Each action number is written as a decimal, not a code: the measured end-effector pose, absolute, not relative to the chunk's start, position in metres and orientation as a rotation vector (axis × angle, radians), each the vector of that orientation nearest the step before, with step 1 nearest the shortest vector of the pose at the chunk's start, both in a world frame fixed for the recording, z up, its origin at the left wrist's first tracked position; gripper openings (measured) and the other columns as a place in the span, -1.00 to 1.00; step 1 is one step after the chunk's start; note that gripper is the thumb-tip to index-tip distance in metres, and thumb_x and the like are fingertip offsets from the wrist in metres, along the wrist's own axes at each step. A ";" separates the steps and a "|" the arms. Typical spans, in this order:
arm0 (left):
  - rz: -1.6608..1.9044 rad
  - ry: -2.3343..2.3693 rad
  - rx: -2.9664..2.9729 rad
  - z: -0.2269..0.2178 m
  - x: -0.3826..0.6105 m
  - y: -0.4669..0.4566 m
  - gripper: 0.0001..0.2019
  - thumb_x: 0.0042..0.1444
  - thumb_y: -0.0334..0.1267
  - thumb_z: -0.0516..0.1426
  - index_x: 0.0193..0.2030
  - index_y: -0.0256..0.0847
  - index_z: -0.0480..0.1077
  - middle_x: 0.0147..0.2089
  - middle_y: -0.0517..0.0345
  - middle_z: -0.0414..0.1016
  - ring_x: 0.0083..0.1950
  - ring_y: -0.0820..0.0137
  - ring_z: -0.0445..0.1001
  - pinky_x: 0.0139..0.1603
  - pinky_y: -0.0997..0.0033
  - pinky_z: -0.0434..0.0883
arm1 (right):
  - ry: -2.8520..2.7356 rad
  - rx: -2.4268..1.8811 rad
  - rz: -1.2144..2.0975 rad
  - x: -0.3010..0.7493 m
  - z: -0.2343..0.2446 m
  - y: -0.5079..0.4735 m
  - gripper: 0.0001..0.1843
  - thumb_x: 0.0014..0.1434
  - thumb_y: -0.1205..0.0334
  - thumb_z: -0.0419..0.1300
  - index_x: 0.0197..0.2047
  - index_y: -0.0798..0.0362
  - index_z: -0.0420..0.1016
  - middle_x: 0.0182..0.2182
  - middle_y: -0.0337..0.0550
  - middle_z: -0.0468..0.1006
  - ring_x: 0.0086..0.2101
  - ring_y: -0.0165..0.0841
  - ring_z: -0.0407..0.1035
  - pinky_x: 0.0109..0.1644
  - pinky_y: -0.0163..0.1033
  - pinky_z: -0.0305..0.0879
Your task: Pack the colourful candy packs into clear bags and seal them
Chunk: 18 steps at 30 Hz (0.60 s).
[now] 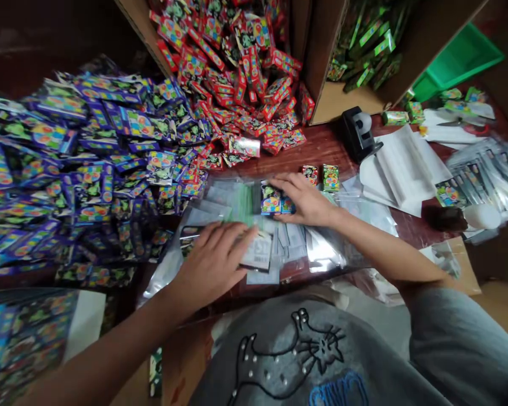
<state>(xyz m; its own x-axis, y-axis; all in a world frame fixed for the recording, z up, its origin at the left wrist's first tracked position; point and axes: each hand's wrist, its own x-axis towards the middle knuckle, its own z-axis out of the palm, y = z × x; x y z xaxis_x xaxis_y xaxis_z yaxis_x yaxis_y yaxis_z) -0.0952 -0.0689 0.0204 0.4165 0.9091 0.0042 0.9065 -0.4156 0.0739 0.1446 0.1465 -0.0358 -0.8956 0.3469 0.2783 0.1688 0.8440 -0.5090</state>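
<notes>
My right hand [305, 198] grips a small blue printed box [271, 200] that rests on a spread of clear plastic bags [322, 248] in the middle of the table. My left hand [215, 260] lies flat, fingers stretched out, on the bags and a white printed label [260, 254]. A red small box [310, 172] and a green small box [331, 177] stand just beyond my right hand.
A big heap of blue boxes [76, 163] fills the left. Red boxes [237, 62] spill from a cardboard carton at the back; green ones [368, 45] fill another carton. A black tape dispenser [358, 132], white papers [402, 166] and a green tray [461, 59] sit right.
</notes>
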 end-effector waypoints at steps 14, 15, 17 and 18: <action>0.071 2.084 2.274 -0.037 -0.108 -0.088 0.03 0.33 0.31 0.15 0.66 -0.49 0.04 0.57 -0.55 0.29 0.54 -0.30 0.31 0.57 -0.37 0.07 | -2.775 -0.561 0.666 0.142 -0.027 0.060 0.26 0.24 -0.65 0.18 0.65 0.11 0.12 0.54 0.29 0.29 0.54 0.24 0.05 0.63 0.60 -0.45; 0.076 2.124 2.255 -0.030 -0.106 -0.087 0.05 0.29 0.31 0.19 0.64 -0.49 0.08 0.49 -0.56 0.38 0.46 -0.32 0.39 0.48 -0.33 0.21 | -2.757 -0.565 0.692 0.134 -0.027 0.053 0.22 0.25 -0.61 0.21 0.63 0.13 0.17 0.50 0.29 0.36 0.52 0.22 0.10 0.63 0.60 -0.43; 0.082 2.224 2.238 -0.014 -0.102 -0.088 0.03 0.24 0.30 0.25 0.60 -0.46 0.18 0.34 -0.52 0.52 0.29 -0.32 0.49 0.31 -0.26 0.35 | -2.727 -0.565 0.739 0.123 -0.026 0.044 0.09 0.31 -0.50 0.26 0.59 0.12 0.25 0.39 0.26 0.49 0.45 0.16 0.23 0.64 0.57 -0.36; 0.081 2.268 2.243 -0.007 -0.100 -0.089 -0.01 0.23 0.27 0.27 0.59 -0.42 0.22 0.27 -0.50 0.55 0.23 -0.31 0.51 0.26 -0.24 0.36 | -2.715 -0.557 0.756 0.120 -0.025 0.042 0.02 0.33 -0.44 0.29 0.56 0.10 0.29 0.35 0.23 0.54 0.40 0.13 0.30 0.64 0.56 -0.31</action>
<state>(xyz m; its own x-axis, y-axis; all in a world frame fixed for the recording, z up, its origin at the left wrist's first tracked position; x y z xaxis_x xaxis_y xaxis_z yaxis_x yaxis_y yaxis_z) -0.0999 -0.0893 -0.0066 -0.0109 0.9975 0.0703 0.9999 0.0108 0.0015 0.1198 0.0423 -0.0252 -0.8905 0.4294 0.1503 0.2898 0.7901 -0.5401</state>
